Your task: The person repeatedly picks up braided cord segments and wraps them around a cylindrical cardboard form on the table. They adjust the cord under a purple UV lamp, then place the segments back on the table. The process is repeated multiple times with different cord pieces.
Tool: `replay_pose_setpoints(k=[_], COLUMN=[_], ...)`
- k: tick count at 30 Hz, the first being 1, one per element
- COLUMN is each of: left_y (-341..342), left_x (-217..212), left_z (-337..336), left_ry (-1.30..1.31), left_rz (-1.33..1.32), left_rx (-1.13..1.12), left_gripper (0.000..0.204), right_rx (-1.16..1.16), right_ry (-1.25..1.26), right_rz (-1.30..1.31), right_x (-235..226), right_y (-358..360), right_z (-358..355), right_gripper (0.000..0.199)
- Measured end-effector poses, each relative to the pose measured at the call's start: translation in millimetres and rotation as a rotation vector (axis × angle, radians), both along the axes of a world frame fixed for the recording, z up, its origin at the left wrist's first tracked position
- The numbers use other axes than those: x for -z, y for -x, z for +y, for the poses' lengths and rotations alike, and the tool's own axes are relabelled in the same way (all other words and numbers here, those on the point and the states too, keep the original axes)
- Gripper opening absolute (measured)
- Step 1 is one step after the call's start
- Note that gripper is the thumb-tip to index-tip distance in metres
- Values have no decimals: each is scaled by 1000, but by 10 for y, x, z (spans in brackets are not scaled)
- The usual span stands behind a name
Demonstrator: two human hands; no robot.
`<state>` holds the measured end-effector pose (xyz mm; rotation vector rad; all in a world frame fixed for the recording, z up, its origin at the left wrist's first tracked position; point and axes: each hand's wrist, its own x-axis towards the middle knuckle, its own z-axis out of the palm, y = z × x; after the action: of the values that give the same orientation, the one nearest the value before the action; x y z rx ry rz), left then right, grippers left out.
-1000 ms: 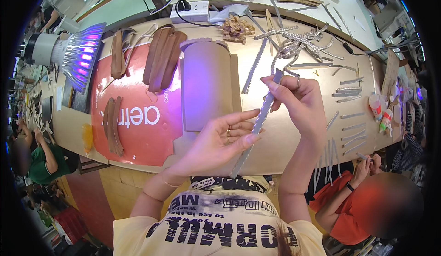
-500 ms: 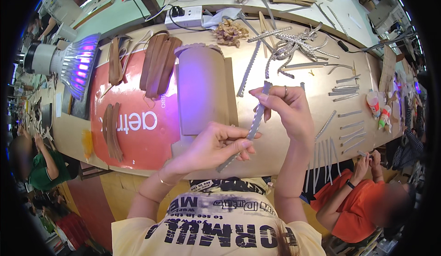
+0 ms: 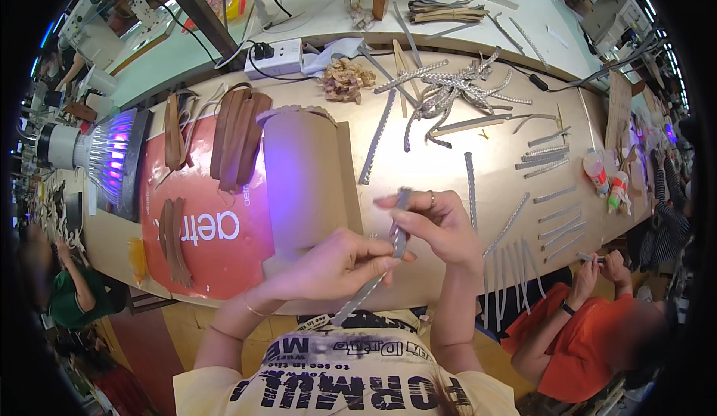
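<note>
A narrow grey strip with a silver braided face [image 3: 358, 301] slants between my hands above the table's near edge. My left hand [image 3: 332, 265] pinches it around the middle, and its lower end hangs free toward my shirt. Near the upper end my right hand [image 3: 445, 225] is closed on the same strip with thumb and fingers. Just right of that hand another braided strip [image 3: 470, 188] lies on the table. A tangled pile of silver braided strips [image 3: 463, 91] sits farther back.
Brown strip bundles [image 3: 243, 136] lie on a red printed sheet [image 3: 216, 263], left of a cardboard piece [image 3: 302, 177]. A lamp [image 3: 112, 154] glows at far left. Several strips hang over the front edge near a co-worker in orange [image 3: 575, 341]. Two small bottles [image 3: 618, 190] stand at right.
Both hands have drawn closer together along the strip and now sit lower over the table. The view has shifted slightly, uncovering the strip beside my right hand.
</note>
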<state>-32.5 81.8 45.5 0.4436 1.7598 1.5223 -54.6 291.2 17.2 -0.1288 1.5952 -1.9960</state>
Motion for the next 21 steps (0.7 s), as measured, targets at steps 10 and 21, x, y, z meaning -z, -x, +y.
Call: replay_pose_setpoints(k=[10, 21], left_y=[385, 1816], left_x=[133, 323], left_z=[291, 1160], left_ry=[-173, 244], left_rz=[-309, 739], left_rx=[213, 89], left_gripper=[35, 26], right_rx=[119, 625], right_ry=[763, 658], right_rz=[360, 177], right_x=[570, 597], right_y=[-45, -354], right_z=[48, 896], right_gripper=[34, 27])
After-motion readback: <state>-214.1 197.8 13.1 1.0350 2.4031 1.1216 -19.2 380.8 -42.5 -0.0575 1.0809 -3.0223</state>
